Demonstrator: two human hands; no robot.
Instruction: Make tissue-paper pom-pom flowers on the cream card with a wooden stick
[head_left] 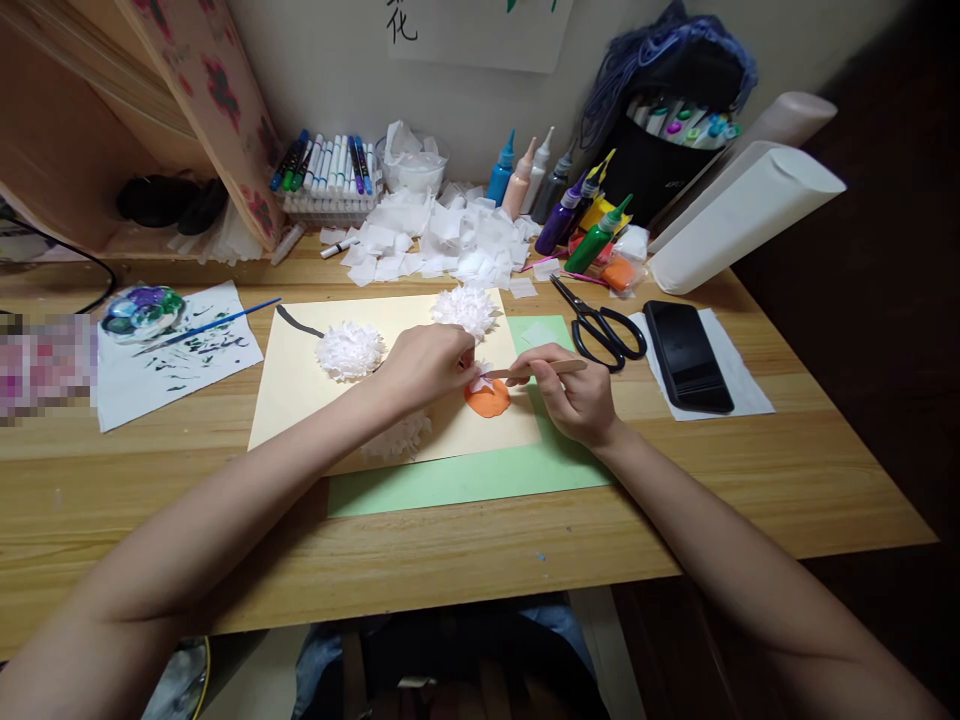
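Note:
My right hand (574, 395) grips a flat wooden craft stick (540, 369), its tip pointing left over an orange clay disc (489, 400). At the disc's upper edge, a small white tissue paper piece (482, 376) lies under the stick's tip. My left hand (431, 365) is closed in a pinch at that paper; its fingertips are partly hidden. White tissue paper pompom flowers (350, 350) sit on the cream sheet (296, 400); another (465, 310) is above the disc, and one (401, 437) is partly covered by my left forearm. A green sheet (465, 487) lies underneath.
Behind the sheets spreads a heap of tissue squares (450, 235). Paint bottles (555, 215) stand behind it on the right. Black scissors (604, 325) and a phone (686, 355) lie on the right. A paintbrush (217, 322) rests on a paint-marked sheet (217, 365) at left.

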